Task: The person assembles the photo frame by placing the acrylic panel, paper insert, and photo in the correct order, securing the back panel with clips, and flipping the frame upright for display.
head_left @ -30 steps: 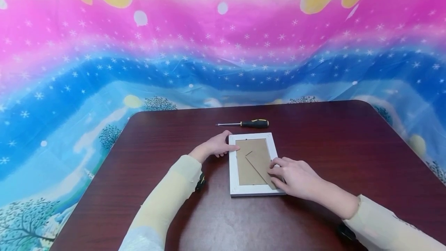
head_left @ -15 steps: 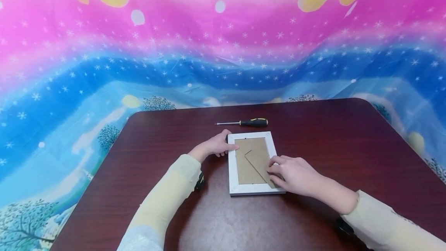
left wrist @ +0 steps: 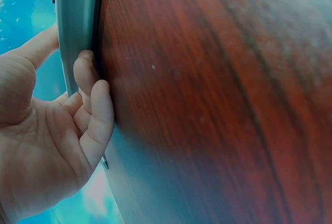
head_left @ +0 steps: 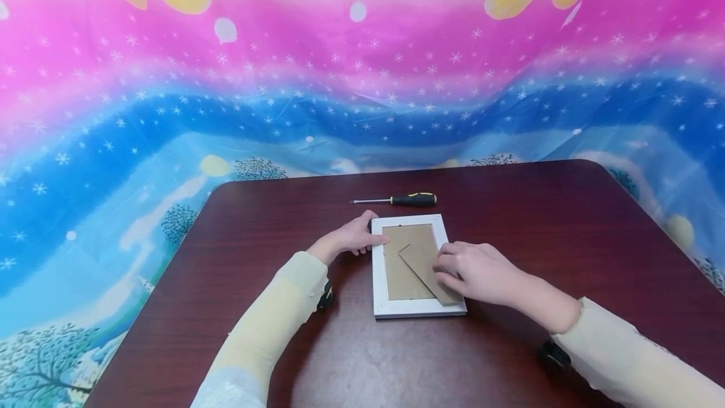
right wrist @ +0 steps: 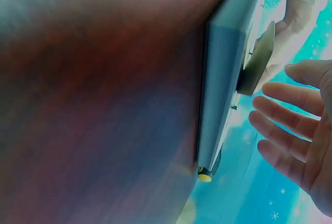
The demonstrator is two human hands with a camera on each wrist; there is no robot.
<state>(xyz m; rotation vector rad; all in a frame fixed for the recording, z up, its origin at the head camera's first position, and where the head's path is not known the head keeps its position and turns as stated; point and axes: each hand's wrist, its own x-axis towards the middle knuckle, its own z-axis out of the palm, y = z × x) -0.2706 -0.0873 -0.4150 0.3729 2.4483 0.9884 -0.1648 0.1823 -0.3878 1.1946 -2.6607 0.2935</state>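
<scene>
Head view: nearest are the pale right sleeve and left sleeve, black devices strapped under both wrists. Right hand has no grip on anything; its wrist view shows fingers extended and spread, tips just beside the brown stand flap but apart from it. Flap sits slanted, tilted up off the brown backing, just ahead of those fingertips.

White picture frame lies back up on the table, between the two hands. Left hand grips its left edge near the far corner: thumb over the face, fingers curled against the side. Flap is to the right of that grip and nearer the person.

Beyond the grip, past the frame's far edge: black-and-yellow screwdriver, shaft pointing left, not touching frame. Farthest: pink-and-blue snowflake cloth behind the table.
</scene>
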